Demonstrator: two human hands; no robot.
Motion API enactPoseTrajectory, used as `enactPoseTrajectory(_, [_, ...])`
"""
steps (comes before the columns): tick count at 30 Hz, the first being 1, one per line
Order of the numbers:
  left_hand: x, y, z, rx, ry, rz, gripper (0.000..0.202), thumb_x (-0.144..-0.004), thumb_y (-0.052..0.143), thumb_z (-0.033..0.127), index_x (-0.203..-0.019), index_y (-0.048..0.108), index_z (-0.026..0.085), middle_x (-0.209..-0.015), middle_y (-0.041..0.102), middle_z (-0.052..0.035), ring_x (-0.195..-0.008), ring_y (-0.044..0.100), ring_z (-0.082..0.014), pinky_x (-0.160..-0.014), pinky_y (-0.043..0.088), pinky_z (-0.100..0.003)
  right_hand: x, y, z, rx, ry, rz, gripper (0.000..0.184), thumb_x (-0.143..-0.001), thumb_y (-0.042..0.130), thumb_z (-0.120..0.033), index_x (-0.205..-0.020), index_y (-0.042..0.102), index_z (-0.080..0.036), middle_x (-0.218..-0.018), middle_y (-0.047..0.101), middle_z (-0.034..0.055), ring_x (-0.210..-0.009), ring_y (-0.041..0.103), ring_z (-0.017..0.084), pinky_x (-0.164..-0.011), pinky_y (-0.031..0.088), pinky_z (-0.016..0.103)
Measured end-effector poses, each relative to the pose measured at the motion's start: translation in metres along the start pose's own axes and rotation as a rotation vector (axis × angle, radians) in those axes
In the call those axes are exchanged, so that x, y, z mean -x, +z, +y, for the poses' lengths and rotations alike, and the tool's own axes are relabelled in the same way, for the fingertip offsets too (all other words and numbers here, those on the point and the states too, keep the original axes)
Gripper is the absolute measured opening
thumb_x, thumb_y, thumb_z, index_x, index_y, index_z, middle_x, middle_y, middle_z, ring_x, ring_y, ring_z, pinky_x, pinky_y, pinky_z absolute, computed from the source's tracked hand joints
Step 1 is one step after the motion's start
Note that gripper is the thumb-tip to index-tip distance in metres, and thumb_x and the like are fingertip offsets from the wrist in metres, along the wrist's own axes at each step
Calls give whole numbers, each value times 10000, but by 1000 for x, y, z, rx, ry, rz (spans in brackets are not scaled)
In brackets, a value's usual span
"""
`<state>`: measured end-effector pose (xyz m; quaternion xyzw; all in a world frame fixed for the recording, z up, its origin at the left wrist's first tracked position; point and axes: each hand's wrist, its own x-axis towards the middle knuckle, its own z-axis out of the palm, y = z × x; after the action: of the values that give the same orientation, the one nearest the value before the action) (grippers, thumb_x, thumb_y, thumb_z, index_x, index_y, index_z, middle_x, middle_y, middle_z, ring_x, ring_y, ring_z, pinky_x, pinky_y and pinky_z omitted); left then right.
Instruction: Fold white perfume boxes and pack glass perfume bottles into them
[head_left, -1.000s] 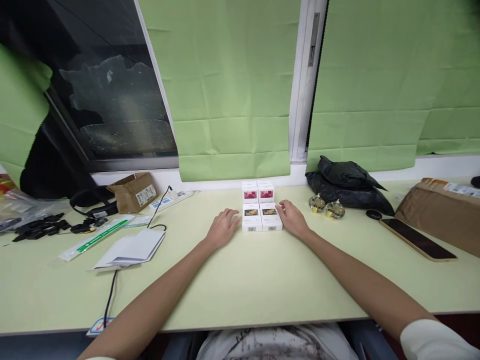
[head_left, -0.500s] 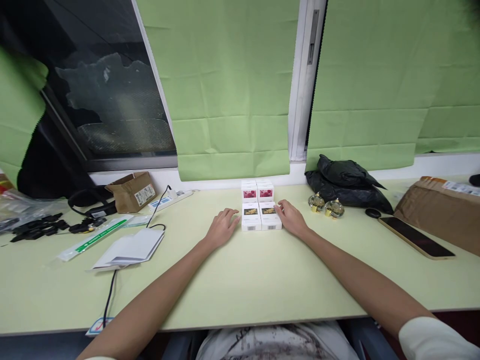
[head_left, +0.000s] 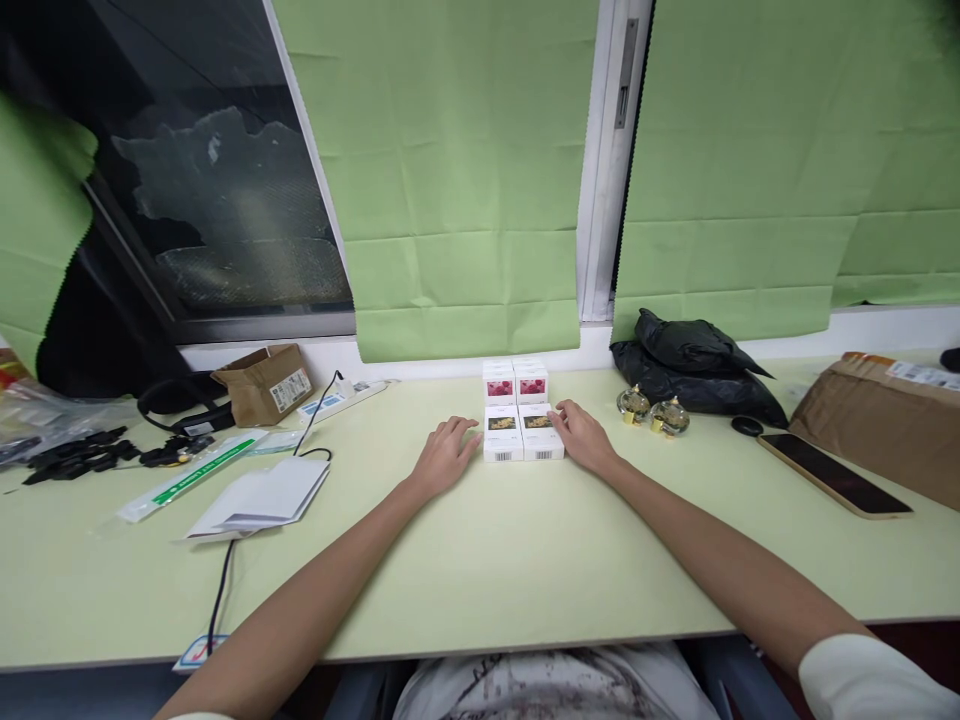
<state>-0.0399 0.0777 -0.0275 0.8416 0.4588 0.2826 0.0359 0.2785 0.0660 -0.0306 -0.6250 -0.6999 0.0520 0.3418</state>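
Note:
Two small white boxes with yellow pictures, a left one and a right one, lie side by side on the table. Right behind them stand white boxes with pink-red pictures, grouped in two columns. My left hand rests on the tabletop just left of the front boxes, fingers apart and holding nothing. On the other side, my right hand has its fingertips against the right edge of the right yellow-picture box. Its fingers are loosely bent and not wrapped around the box.
Two glass bottles with gold parts stand to the right, before black plastic bags. Farther right are a phone and a brown parcel. At left lie folded white papers, a black cable and an open carton.

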Motion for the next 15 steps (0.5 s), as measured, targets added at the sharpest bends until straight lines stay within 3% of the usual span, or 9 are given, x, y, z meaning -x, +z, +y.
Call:
enactPoseTrajectory(8, [0,0,1,-4,-4,-4,407,-1075,367,506,-1369,562,301,-1349,600,-73,-1233,555,-300,-1050,445,-498,-3,-1,4,28,8,7,412,-1088,329,-503,-1273,565,-219,-1162,730,103,-1040,676,265,-824,466,349])
enactPoseTrajectory(15, [-1,0,0,10,0,-11,400,-1075,371,506,-1367,559,305,-1345,600,-70,-1241,555,-304,-1052,446,-503,-7,-9,9,107,47,34,317,-1075,360,-376,-1216,587,-205,-1226,711,130,-1038,671,279,-826,448,360])
